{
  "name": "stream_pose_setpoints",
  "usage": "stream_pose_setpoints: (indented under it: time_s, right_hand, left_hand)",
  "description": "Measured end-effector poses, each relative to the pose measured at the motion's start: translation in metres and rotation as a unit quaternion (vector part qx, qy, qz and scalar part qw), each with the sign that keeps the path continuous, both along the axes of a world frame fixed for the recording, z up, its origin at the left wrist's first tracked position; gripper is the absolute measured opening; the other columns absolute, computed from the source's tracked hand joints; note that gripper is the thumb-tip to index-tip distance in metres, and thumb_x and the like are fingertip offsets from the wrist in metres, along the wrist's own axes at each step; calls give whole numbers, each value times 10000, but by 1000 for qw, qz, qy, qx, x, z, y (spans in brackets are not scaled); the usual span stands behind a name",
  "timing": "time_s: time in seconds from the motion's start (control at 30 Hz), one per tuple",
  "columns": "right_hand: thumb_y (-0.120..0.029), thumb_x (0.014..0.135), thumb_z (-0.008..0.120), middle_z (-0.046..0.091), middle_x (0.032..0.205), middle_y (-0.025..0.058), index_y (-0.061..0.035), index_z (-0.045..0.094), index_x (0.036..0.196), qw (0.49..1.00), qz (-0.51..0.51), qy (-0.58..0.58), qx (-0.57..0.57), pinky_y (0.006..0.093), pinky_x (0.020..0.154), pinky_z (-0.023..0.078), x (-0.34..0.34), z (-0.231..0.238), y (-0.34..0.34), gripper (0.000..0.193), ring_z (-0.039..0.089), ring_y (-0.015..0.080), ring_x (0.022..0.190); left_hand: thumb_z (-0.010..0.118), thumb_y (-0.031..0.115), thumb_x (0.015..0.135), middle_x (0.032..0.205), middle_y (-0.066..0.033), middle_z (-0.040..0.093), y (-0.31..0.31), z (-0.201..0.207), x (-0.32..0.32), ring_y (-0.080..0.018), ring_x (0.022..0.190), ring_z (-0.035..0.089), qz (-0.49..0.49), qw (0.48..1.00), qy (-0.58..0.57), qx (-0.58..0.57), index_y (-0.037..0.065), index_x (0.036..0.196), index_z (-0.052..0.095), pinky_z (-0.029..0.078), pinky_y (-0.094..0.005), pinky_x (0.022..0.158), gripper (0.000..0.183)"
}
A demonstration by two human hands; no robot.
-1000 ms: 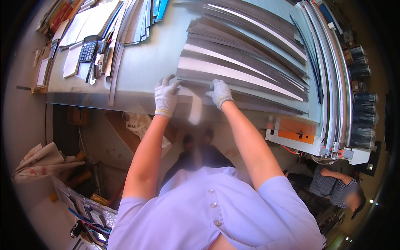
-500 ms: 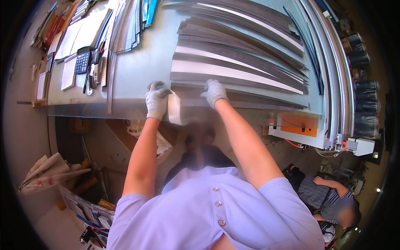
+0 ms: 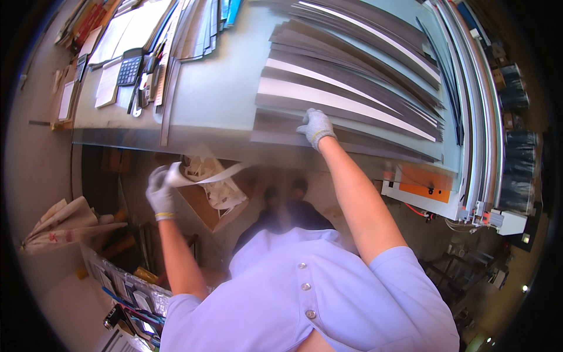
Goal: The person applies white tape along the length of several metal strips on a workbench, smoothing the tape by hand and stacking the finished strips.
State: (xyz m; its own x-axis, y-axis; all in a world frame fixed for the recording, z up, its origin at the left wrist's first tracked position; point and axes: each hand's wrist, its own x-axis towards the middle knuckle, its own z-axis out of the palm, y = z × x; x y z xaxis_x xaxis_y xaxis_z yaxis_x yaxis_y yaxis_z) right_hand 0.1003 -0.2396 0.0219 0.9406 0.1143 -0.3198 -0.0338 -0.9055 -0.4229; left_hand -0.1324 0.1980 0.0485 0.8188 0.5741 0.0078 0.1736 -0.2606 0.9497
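Note:
My left hand (image 3: 158, 192), in a pale knit glove, is out past the table's front edge, closed on one end of a thin white strip (image 3: 218, 176). This band curls from my fingers back toward the table edge. Below it is a brown cardboard box (image 3: 218, 223) with tangled white strips (image 3: 218, 193) inside. My right hand (image 3: 317, 127), gloved alike, bends its fingers down onto a dark grey strip (image 3: 277, 124) near the table's front; its fingertips are partly hidden. Beyond it lie fanned dark strips and a broad white strip (image 3: 287, 91).
A glass-topped table (image 3: 214, 94) carries a calculator (image 3: 129, 67), pens, papers and a long narrow bar (image 3: 167, 111) on its left. Metal rails (image 3: 478, 111) run along the right side, by an orange-panelled machine part (image 3: 423, 186). Several black-wrapped bundles (image 3: 519, 155) stand farther right.
My left hand has swung left and down off the table, drawing the white strip out over the box. My right hand stays by the dark strips. The person at lower right is no longer visible.

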Motion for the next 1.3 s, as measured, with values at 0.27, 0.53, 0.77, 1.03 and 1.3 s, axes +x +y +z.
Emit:
stream_pose_setpoints:
  time_s: [0.27,0.53,0.77,1.03,1.3]
  right_hand:
    - [-301,694,902,698,1044,192,-79,682,971,999,36,-29,-5,451,903,555,1,-8,0,417,680,370,1013]
    - [-268,781,828,668,1012,160,-100,655,962,976,73,-205,-26,491,858,546,-36,6,8,301,657,376,992]
    - [-214,850,757,641,1073,123,-126,656,1014,966,-36,-253,28,498,899,497,-81,5,-46,211,612,366,1049]
    - [-310,851,764,558,1409,122,-163,635,1298,965,-71,-227,-107,516,1061,423,-99,-7,-103,488,498,338,1319]
    - [-370,859,750,555,1400,112,-161,618,1313,964,-78,-223,-120,510,1051,432,-103,1,-104,517,503,345,1302]
  left_hand:
    - [687,19,925,1301,-138,686,143,186,-89,-252,1228,635,0,983,-181,14,21,1160,735,451,-404,1138,240]
    - [598,-102,798,1110,-72,655,66,154,-33,-162,1006,638,-99,989,13,106,-19,901,699,498,-282,924,166]
    - [640,14,805,1269,-129,668,20,-46,-19,-355,1170,610,-124,846,209,475,109,1289,655,489,-483,1018,494]
    - [726,378,903,1659,-173,305,-240,13,114,-355,1537,278,-370,833,6,411,44,1581,335,233,-500,1250,851]
    - [651,476,936,1680,-205,262,-173,-19,141,-347,1568,220,-282,816,179,471,1,1602,285,154,-478,1274,896]
